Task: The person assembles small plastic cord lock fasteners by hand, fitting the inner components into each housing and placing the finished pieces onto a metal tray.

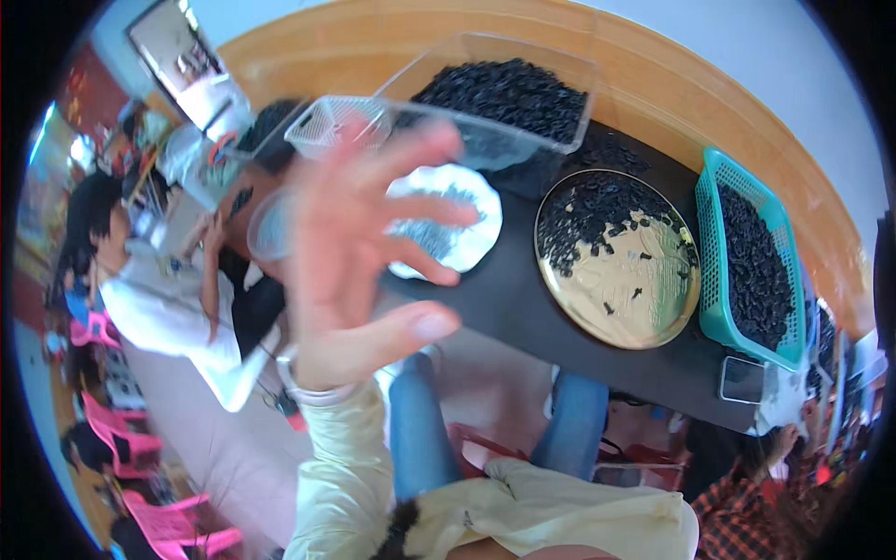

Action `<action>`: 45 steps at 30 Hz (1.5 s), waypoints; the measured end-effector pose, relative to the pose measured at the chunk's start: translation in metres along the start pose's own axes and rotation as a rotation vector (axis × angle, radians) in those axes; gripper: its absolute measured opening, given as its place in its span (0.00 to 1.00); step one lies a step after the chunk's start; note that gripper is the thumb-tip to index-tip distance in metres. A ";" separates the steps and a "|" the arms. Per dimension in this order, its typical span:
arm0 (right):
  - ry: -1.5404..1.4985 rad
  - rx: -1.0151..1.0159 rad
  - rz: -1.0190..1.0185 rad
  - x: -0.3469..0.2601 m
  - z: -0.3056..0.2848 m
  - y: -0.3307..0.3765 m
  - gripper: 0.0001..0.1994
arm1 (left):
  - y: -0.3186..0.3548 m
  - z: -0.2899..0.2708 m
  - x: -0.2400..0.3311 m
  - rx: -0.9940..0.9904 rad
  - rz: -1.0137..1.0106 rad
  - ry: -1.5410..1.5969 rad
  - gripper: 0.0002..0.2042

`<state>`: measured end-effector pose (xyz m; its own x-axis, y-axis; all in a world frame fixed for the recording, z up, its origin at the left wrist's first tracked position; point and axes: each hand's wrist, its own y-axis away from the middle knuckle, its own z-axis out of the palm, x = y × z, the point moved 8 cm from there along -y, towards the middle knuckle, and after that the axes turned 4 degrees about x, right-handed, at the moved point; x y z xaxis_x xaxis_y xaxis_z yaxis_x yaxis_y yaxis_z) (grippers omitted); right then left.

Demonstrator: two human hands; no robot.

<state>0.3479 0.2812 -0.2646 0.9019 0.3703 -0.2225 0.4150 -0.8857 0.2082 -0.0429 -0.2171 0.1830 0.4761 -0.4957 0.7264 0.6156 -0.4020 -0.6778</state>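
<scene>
A person's left hand [341,252], blurred, fingers spread apart, hovers over a dark table [509,317]; a white plate [489,210] of small grey pieces [437,237] lies partly behind the fingers; right of them, a gold tray [621,299]; right-hand fingers unseen, state unclear.

Bright light glints off the golden tray [644,294], the left hand [345,252] blurs, and the black-rimmed edges curve.

On your table [509,299], pieces [597,207] lie in the tray [621,303]; a basket [712,289] stands at the tray's right, a plate [485,222] at its left, a bin [578,123] behind it, leftward.
</scene>
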 end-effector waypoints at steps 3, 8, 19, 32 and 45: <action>-0.017 0.134 0.196 0.072 -0.045 0.009 0.15 | 0.000 0.058 -0.099 -0.299 -0.286 -0.060 0.24; 0.060 0.168 0.439 0.151 -0.084 0.054 0.15 | 0.033 0.121 -0.201 -0.651 -0.322 -0.168 0.11; -0.204 0.071 0.254 0.015 -0.060 0.025 0.15 | 0.020 0.162 -0.192 -0.633 -0.313 -0.227 0.15; -0.669 -0.560 -0.355 -0.300 0.066 0.231 0.15 | 0.064 0.137 -0.173 -0.392 -0.421 -0.077 0.06; -1.634 0.493 -0.554 -0.243 -0.289 0.224 0.16 | 0.064 0.096 -0.174 -0.276 -0.509 -0.070 0.07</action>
<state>0.2558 0.0738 0.1112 -0.4624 0.2698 -0.8446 0.2508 -0.8739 -0.4165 -0.0261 -0.0826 0.0241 0.2092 -0.1390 0.9679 0.5962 -0.7664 -0.2389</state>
